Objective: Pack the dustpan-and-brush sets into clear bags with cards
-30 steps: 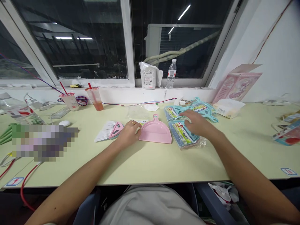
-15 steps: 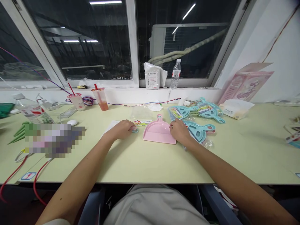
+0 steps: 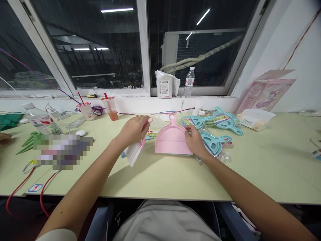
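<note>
From my end, the left hand (image 3: 134, 131) has its grip closed around the handle of a pink brush (image 3: 133, 154), pale bristles hanging down toward the near side of the worktop (image 3: 150, 177). I'd judge it light, with a stiff plastic body and bristles that bend, so I'd hold by the handle. Just right of it shows a blue handle (image 3: 149, 137). In the middle sits the pink dustpan (image 3: 172, 135), its own handle pointing far. I expect thin, stiff, smooth plastic: light, likely to twist or slide from an edge pinch, and steadier by the handle. At its right rim, the right hand (image 3: 195, 140) has its grip nearly together, pinching the edge. Farther right, just beside that hand, lie blue wrapped sets (image 3: 215, 144), probably slippery in their film.
</note>
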`<state>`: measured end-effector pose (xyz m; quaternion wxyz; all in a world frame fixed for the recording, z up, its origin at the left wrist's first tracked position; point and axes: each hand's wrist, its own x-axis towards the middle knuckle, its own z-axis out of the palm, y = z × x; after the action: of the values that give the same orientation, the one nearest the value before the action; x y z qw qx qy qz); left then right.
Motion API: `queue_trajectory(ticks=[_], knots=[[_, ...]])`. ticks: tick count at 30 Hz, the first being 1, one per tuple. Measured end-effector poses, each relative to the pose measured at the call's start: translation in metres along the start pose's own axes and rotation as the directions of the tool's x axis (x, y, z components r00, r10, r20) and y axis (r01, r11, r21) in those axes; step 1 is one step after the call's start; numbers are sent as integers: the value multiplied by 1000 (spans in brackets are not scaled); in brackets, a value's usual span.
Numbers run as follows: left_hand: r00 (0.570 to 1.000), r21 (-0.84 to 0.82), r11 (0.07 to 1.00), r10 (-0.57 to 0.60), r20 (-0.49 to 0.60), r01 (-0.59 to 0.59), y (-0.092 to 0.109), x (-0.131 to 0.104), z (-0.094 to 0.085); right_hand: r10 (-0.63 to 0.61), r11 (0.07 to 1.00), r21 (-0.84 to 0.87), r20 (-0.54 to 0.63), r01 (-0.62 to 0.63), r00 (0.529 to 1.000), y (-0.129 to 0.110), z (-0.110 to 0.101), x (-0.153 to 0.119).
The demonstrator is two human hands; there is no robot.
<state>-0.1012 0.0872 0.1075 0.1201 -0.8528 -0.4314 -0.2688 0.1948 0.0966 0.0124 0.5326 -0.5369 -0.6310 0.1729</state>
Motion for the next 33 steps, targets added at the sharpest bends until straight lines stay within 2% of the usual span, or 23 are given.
queue_trajectory(ticks=[2, 4, 6, 9, 13, 17, 19, 21, 23, 25, 26, 28, 30, 33], knots=[[999, -44, 998, -51, 9, 52, 23, 15, -9, 41, 992, 115, 14, -42, 999, -1, 3, -2], [989, -110, 984, -135, 59, 140, 45, 29, -8, 82, 977, 191, 58, -92, 995, -5, 6, -5], [971, -142, 962, -224, 89, 235, 63, 41, 4, 105, 954, 268, 125, -136, 987, -11, 6, -9], [937, -62, 937, -335, 103, 342, 81, 53, 29, 102, 902, 389, 225, -185, 969, -23, 7, -16], [906, 43, 909, -417, 68, 415, 93, 58, 54, 115, 879, 429, 239, -211, 964, -26, 10, -21], [902, 16, 902, -431, 13, 431, 93, 54, 61, 79, 856, 462, 328, -233, 941, -22, 14, -23], [907, -75, 907, -418, -39, 415, 86, 48, 61, 77, 840, 487, 331, -240, 940, -23, 13, -24], [904, -235, 883, -427, -41, 406, 74, 39, 62, 96, 834, 496, 305, -244, 947, -27, 10, -25], [899, -437, 791, -425, 110, 427, 60, 28, 64, 118, 837, 490, 274, -244, 955, -30, 8, -25], [906, -612, 668, -306, 293, 424, 49, 17, 67, 147, 837, 481, 259, -259, 955, -30, 7, -25], [915, -679, 615, -234, 329, 401, 46, 13, 69, 160, 835, 478, 260, -271, 952, -30, 7, -24], [941, -760, 556, -153, 303, 335, 45, 6, 73, 176, 827, 479, 276, -294, 945, -27, 8, -24], [955, -775, 558, -176, 240, 297, 49, 2, 75, 169, 831, 470, 298, -298, 940, -25, 9, -24], [950, -754, 580, -235, 208, 308, 54, 0, 78, 125, 866, 430, 309, -256, 943, -24, 8, -24]])
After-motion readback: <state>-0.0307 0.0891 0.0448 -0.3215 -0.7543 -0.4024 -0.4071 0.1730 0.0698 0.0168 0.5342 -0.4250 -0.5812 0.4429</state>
